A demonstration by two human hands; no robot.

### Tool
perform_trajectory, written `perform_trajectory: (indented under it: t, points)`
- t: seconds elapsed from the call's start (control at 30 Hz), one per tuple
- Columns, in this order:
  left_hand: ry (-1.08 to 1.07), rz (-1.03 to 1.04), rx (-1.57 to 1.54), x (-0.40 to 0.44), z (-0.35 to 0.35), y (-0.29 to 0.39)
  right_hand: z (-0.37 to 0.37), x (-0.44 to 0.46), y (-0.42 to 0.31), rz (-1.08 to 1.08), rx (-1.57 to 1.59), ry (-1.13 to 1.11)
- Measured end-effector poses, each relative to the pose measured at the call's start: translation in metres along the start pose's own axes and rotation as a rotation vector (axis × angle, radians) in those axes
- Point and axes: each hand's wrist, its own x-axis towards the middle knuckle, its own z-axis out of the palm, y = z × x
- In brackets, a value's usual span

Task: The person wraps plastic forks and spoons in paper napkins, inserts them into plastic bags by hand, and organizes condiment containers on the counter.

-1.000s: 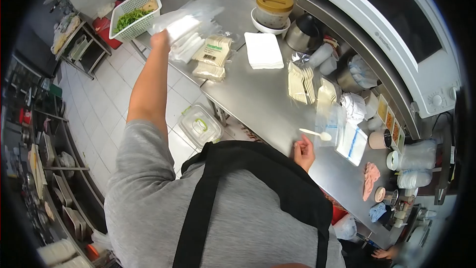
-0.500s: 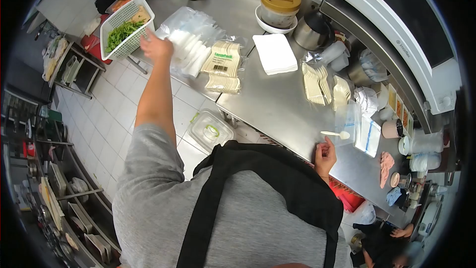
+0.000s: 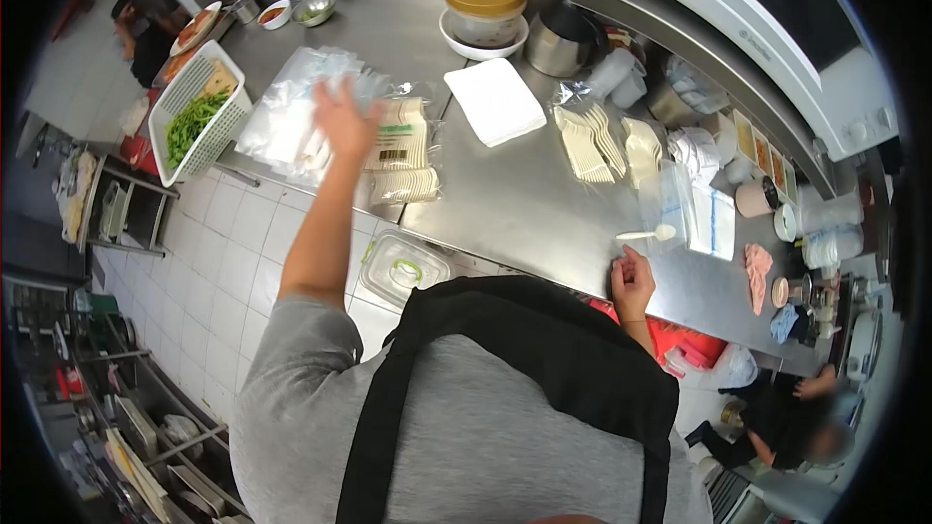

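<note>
My left hand [image 3: 348, 121] is open with its fingers spread, slightly blurred, over the right side of a pile of clear plastic bags [image 3: 277, 121]. Just right of it lies a clear-wrapped pack of pale disposable cutlery [image 3: 400, 150]. At the counter's front edge, my right hand [image 3: 632, 283] has its fingers curled in, and nothing shows in them. A pale spoon [image 3: 649, 233] lies on the counter just beyond those fingers, beside a clear plastic sleeve [image 3: 670, 199]. Behind are an opened pack of pale forks [image 3: 590, 144] and a stack of white napkins [image 3: 495, 102].
A white basket [image 3: 155, 131] of greens stands at the counter's left end. A gold-lidded container [image 3: 485, 5] and a steel jug [image 3: 560, 39] stand at the back. A lidded plastic box [image 3: 403, 269] sits below the counter edge. Another person [image 3: 791, 417] is at lower right.
My left hand has moved right, from beside the basket to over the plastic bags. My right hand stays by the spoon with its fingers curled. The camera view has shifted a little.
</note>
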Motion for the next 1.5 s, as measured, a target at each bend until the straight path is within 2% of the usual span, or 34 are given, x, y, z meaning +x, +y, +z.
perform_trajectory:
  t: [0.07, 0.13, 0.23, 0.43, 0.73, 0.83, 0.93, 1.0, 1.1, 1.2, 1.27, 1.33, 1.37, 1.47, 1.5]
  points:
    - [-0.409, 0.185, -0.428, -0.012, 0.021, 0.061, 0.000, 0.000, 0.003, -0.002, -0.004, 0.002]
    - [-0.550, 0.378, -0.410, -0.029, 0.016, 0.127, 0.000, -0.001, 0.004, -0.006, -0.012, 0.005]
    - [-0.679, 0.251, -0.303, -0.032, 0.021, 0.173, 0.000, 0.000, 0.004, -0.007, -0.044, 0.019]
    - [-0.838, 0.123, -0.423, -0.015, 0.042, 0.161, -0.001, 0.000, 0.004, -0.005, -0.026, 0.028]
    - [-0.906, -0.034, -0.443, -0.011, 0.065, 0.151, -0.002, 0.000, 0.004, 0.001, -0.008, 0.020]
    - [-0.899, -0.029, -0.529, -0.007, 0.068, 0.145, -0.003, 0.000, 0.004, 0.014, 0.023, 0.010]
    - [-0.702, 0.012, -0.473, -0.001, 0.039, 0.163, -0.002, 0.001, 0.007, 0.016, 0.049, -0.001]
    - [-0.547, 0.282, -0.657, -0.004, 0.005, 0.182, -0.003, -0.001, 0.009, 0.019, 0.045, 0.002]
    - [-0.639, 0.509, -0.695, -0.025, -0.039, 0.214, -0.008, 0.000, 0.008, 0.042, 0.088, -0.021]
    - [-0.555, 0.848, -0.651, -0.076, -0.052, 0.226, -0.011, 0.000, 0.011, 0.105, 0.231, -0.039]
    - [-0.742, 0.861, -0.618, -0.117, -0.061, 0.230, -0.013, 0.000, 0.016, 0.128, 0.301, -0.057]
    - [-0.828, 1.022, -0.532, -0.156, -0.059, 0.230, -0.016, 0.003, 0.018, 0.118, 0.349, -0.085]
    - [-0.839, 1.047, -0.551, -0.173, -0.057, 0.228, -0.023, 0.008, 0.016, 0.150, 0.289, -0.178]
    - [-0.876, 1.058, -0.601, -0.198, -0.062, 0.227, -0.032, 0.030, 0.030, -0.277, -0.044, -0.139]
    - [-0.889, 1.025, -0.613, -0.195, -0.070, 0.230, -0.036, 0.037, 0.034, -0.162, -0.049, -0.163]
